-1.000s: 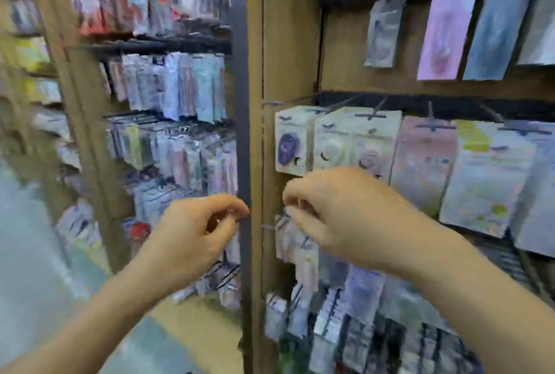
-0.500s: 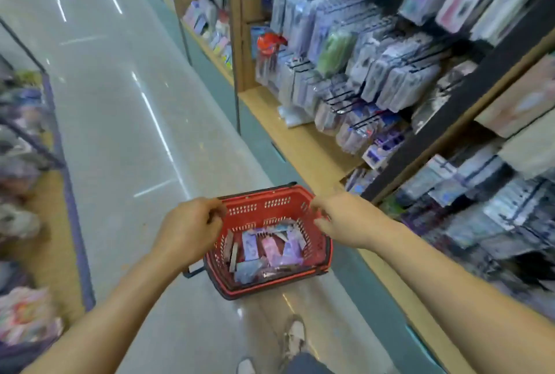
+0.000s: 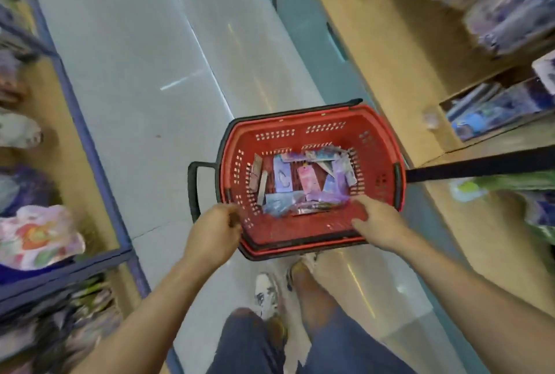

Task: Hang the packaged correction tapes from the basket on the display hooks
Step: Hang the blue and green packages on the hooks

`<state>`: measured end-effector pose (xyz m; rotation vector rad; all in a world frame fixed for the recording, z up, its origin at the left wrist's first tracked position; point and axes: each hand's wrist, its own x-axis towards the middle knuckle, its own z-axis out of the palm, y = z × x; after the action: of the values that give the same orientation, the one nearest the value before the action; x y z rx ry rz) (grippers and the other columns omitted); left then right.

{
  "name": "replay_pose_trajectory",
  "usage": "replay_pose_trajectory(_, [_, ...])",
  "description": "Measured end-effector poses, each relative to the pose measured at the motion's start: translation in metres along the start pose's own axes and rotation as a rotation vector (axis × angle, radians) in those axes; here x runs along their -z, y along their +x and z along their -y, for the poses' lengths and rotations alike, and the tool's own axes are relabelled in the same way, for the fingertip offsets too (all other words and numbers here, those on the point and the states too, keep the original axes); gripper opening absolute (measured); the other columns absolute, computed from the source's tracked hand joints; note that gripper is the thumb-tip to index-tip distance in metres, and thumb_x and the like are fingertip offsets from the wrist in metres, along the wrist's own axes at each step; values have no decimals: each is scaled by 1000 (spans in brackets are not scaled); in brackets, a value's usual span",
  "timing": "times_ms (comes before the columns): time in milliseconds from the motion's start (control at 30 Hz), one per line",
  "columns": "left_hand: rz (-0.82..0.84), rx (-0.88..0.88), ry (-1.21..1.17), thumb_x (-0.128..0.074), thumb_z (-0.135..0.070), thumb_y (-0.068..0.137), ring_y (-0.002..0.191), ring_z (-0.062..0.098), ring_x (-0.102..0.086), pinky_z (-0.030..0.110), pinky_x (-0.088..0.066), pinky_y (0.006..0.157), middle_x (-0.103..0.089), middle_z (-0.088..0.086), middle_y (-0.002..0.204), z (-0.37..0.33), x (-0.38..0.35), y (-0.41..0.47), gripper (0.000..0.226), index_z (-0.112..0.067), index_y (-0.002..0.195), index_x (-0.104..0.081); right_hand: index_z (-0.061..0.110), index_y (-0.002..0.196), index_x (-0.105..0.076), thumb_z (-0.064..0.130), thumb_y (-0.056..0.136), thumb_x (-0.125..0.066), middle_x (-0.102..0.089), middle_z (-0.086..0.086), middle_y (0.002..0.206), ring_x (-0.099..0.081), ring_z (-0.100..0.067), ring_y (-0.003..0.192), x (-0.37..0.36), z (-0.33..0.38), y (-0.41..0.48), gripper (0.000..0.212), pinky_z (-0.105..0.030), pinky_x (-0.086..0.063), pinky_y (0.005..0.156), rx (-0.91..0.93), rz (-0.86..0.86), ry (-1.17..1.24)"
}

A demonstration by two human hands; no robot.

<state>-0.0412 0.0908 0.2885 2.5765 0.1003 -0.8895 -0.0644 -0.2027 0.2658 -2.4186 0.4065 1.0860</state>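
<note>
A red shopping basket (image 3: 300, 128) stands on the aisle floor just ahead of my feet. Several packaged correction tapes (image 3: 306, 181), in pink, blue and purple, lie loose on its bottom. My left hand (image 3: 214, 231) hovers at the basket's near-left corner with its fingers curled, and nothing shows in it. My right hand (image 3: 377, 223) reaches over the near-right rim, fingers extended, the tips close to the nearest packages. No display hooks are in view.
A wooden shelf base (image 3: 390, 43) with stacked packaged goods (image 3: 495, 109) runs along the right, with a black shelf edge (image 3: 480, 167) jutting toward the basket. A blue-framed display (image 3: 87, 145) lines the left. The basket's black handle (image 3: 195, 187) sticks out left. My shoe (image 3: 265, 292) is behind the basket.
My view swung from the hook wall down to the basket on the floor. Both hands dropped from the hooks to the basket's near rim, and the right hand's fingers have straightened toward the packages.
</note>
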Motion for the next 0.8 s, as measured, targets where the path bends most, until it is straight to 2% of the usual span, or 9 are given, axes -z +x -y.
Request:
replay_pose_trajectory(133, [125,-67,76,-59,-14,87,104,31,-64,35,-49,82,-70,8,107,8,-74,98,22,-18,107,-68,17,141,-47,20,84,-69,-57,-14,137,-56,-32,124,-42,-29,102,62,-37,-45,99,-12,37,1])
replay_pose_trajectory(267, [336,-159,237,-64,-33,88,116,35,-55,39,-46,89,-61,14,122,21,-178,210,46,-15,128,-51,18,150,-33,26,84,-71,-47,-14,146,-50,-35,129,-96,-60,214,76,-40,-45,100,31,101,-142])
replay_pose_trajectory(333, [428,-149,342,-62,-46,90,122,36,-47,40,-42,97,-52,17,131,35,-232,255,62,-18,140,-39,22,153,-26,28,85,-71,-42,-12,150,-45,-35,133,-127,-73,262,82,-42,-44,103,58,160,-267])
replay_pose_trajectory(433, [447,-104,437,-57,-62,88,126,37,-41,44,-39,100,-45,16,139,61,-300,298,72,-27,144,-28,31,154,-16,33,82,-75,-35,-7,153,-38,-33,138,-170,-95,317,93,-49,-44,105,43,224,-396])
replay_pose_trajectory(500, [418,-117,521,-54,-65,86,127,37,-41,47,-35,103,-44,15,142,78,-330,309,74,-33,145,-24,34,154,-12,37,80,-77,-32,-4,156,-35,-30,141,-194,-109,340,98,-50,-41,107,18,257,-468])
replay_pose_trajectory(567, [356,-137,590,-50,-67,87,130,35,-40,51,-27,107,-44,13,143,86,-347,312,71,-36,145,-23,36,154,-10,37,83,-74,-33,-4,155,-35,-29,142,-212,-120,354,96,-52,-35,109,15,286,-541])
replay_pose_trajectory(633, [306,-171,654,-52,-57,90,131,34,-38,51,-24,108,-45,13,142,86,-356,313,64,-36,144,-25,35,154,-13,30,87,-69,-40,-6,151,-41,-30,138,-225,-128,358,87,-53,-32,108,27,263,-585])
replay_pose_trajectory(700, [270,-249,698,-59,-43,88,128,34,-40,49,-28,106,-44,14,138,84,-361,314,60,-33,141,-31,31,150,-24,24,88,-65,-49,-7,141,-49,-31,129,-232,-132,359,74,-48,-38,102,75,201,-634])
replay_pose_trajectory(800, [287,-335,651,-68,-38,81,121,36,-46,46,-32,103,-39,12,133,84,-364,315,67,-35,138,-32,26,140,-37,32,85,-69,-58,-5,128,-54,-29,121,-226,-132,358,64,-40,-43,94,154,178,-634])
